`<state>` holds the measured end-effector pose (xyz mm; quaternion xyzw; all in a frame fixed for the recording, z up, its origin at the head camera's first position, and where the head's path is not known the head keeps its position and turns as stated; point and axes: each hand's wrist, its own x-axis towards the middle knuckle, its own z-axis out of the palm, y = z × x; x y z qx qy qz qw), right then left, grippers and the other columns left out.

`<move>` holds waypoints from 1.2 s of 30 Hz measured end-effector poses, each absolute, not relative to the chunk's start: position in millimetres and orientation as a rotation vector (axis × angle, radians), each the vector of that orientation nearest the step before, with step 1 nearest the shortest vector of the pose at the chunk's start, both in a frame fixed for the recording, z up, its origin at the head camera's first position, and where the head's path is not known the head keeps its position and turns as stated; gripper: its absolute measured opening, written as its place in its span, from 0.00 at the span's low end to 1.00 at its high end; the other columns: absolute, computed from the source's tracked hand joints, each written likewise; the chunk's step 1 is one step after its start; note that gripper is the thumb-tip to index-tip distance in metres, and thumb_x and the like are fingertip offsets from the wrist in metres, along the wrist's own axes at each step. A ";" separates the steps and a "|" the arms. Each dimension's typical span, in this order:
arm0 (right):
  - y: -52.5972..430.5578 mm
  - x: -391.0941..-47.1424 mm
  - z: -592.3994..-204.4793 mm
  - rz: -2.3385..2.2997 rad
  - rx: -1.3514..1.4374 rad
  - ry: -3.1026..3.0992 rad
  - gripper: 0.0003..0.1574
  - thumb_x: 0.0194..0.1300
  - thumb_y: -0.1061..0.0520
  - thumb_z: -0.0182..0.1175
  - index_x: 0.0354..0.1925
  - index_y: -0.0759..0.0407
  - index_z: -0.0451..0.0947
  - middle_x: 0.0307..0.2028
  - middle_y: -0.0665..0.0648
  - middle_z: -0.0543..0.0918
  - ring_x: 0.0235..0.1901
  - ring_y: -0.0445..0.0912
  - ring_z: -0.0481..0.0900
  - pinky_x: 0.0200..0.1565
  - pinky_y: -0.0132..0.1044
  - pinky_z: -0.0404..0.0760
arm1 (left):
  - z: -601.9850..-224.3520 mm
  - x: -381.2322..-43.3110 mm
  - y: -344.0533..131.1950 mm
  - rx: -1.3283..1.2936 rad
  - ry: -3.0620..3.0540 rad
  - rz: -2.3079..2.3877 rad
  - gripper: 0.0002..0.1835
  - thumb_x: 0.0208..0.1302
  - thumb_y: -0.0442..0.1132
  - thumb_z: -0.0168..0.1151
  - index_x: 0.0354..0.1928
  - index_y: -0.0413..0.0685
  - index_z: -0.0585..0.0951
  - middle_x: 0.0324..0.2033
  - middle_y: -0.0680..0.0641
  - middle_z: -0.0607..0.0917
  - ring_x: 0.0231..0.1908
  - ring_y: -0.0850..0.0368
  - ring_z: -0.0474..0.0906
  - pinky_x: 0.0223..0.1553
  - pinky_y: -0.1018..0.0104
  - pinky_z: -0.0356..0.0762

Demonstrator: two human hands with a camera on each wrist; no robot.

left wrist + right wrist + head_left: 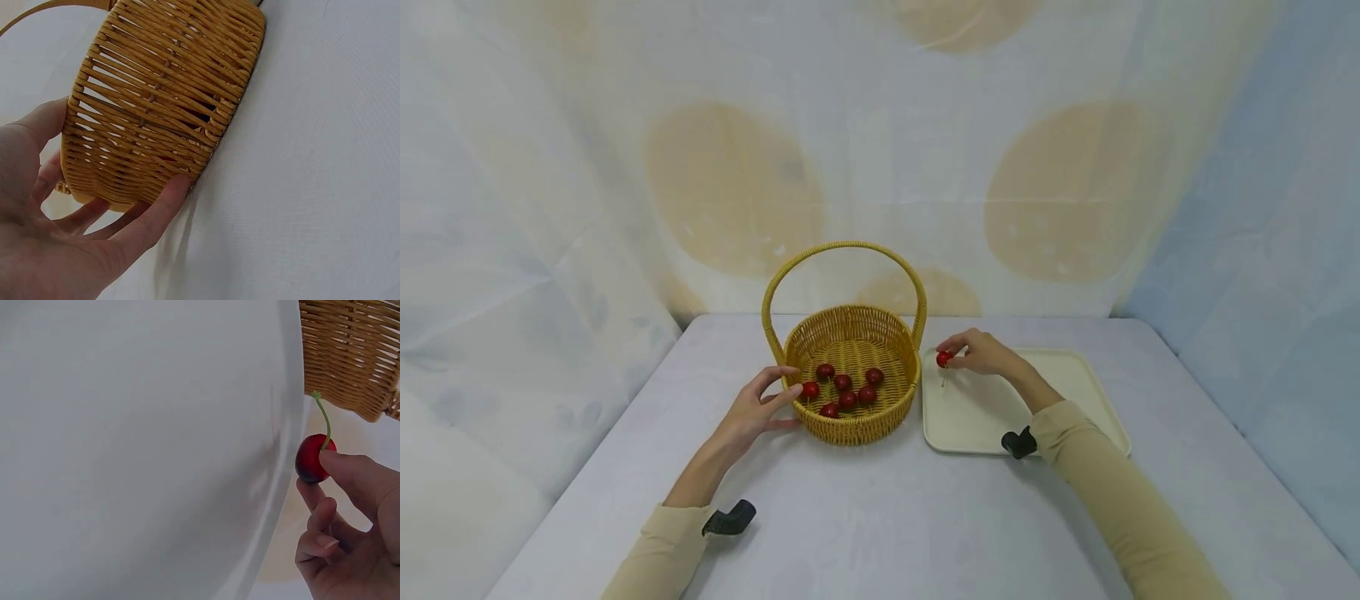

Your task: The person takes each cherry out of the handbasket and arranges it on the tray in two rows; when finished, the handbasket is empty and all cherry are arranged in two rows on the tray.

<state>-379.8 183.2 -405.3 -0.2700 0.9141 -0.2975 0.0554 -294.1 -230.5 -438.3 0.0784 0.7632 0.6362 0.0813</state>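
Wearing a beige left sleeve [662, 546] toward the near left of the basket [859, 433] and a beige right sleeve [1120, 500] toward its near right. Bearing a black left fitting [730, 518] at one wrist, nearer than the basket and to its left, and a black right fitting [1018, 442] at the other, to its right. Working over a pale table [865, 517], stretching out all around the basket.

With the left hand [760, 412], gripping the basket itself at its left side, parting the fingers widely and bending them round rim and woven wall. Counting seven red cherries [847, 400] inside the basket, lying loose on its floor, including one just beside the left fingertips.

With the right hand [983, 354], pinching a single cherry [310, 464] just right of the basket, closing thumb and fingertip onto the fruit and leaving its green stem [324, 419] sticking out free. Holding it over the basket-side end of a cream tray [985, 425], just beside the basket.

Seeing the tall handle [850, 244] arching above the basket, and a pale cloth [887, 150] with large tan discs hanging behind it.
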 end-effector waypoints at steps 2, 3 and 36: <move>181.7 -382.8 -405.1 -0.897 -0.807 2.791 0.21 0.65 0.62 0.63 0.56 0.67 0.79 0.47 0.66 0.86 0.46 0.58 0.83 0.44 0.42 0.82 | -438.2 -295.0 -230.2 0.238 2.282 1.902 0.33 0.65 0.54 0.63 0.67 0.49 0.65 0.75 0.49 0.54 0.69 0.36 0.65 0.48 0.44 0.84; 181.0 -383.8 -404.9 -0.893 -0.799 2.797 0.21 0.65 0.62 0.63 0.56 0.67 0.79 0.47 0.67 0.86 0.47 0.58 0.82 0.43 0.41 0.81 | -438.3 -295.7 -230.1 0.238 2.282 1.904 0.33 0.65 0.54 0.63 0.67 0.50 0.65 0.74 0.49 0.55 0.69 0.37 0.65 0.48 0.44 0.85; 174.3 -389.3 -408.0 -0.852 -0.725 2.780 0.24 0.65 0.63 0.61 0.59 0.67 0.76 0.52 0.71 0.82 0.54 0.63 0.79 0.50 0.49 0.80 | -439.7 -293.2 -230.6 0.245 2.273 1.911 0.33 0.67 0.51 0.63 0.68 0.46 0.64 0.75 0.47 0.53 0.69 0.34 0.63 0.48 0.42 0.83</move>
